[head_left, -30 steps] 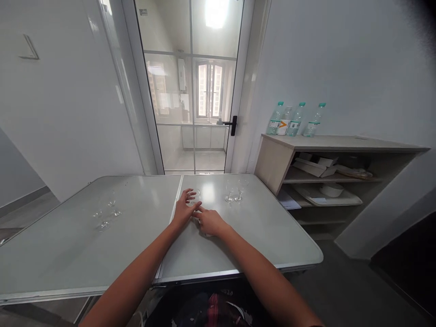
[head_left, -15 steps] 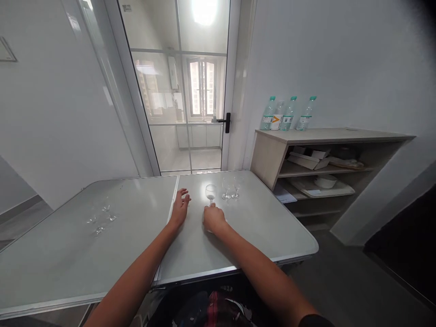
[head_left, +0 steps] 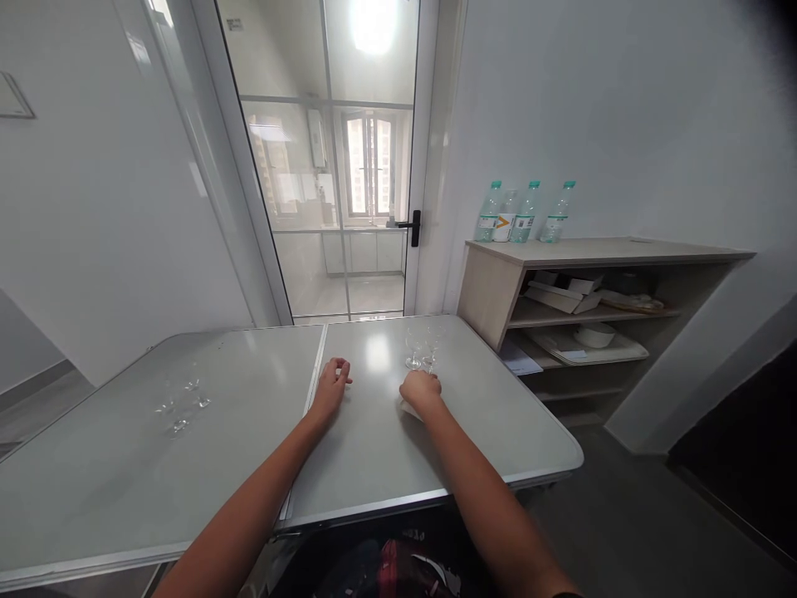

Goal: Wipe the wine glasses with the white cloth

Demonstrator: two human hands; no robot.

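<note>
My right hand (head_left: pixel 421 392) is closed round the stem of a small clear stemmed glass (head_left: pixel 429 363), whose outline overlaps the glasses behind it. A pale edge of something shows under this hand; I cannot make out what it is. Just beyond stand clear stemmed glasses (head_left: pixel 413 349) at the far right part of the table (head_left: pixel 367 465). To the left, my left hand (head_left: pixel 332 386) rests near the table's seam, its fingers loosely bent and apart, with nothing in it. Several more clear glasses (head_left: pixel 180 407) stand on the left half of the table.
A wooden shelf unit (head_left: pixel 498 274) adjoins the table's right side, with green-capped plastic bottles (head_left: pixel 525 214) and a cup (head_left: pixel 504 224) on top. Its shelves hold boxes, a tray and a white bowl (head_left: pixel 594 335). A glass door (head_left: pixel 349 183) with a black handle is behind the table.
My right hand has moved to the right with the glass, close to the standing glasses. My left hand has hardly moved; its fingers are slightly more bent.
</note>
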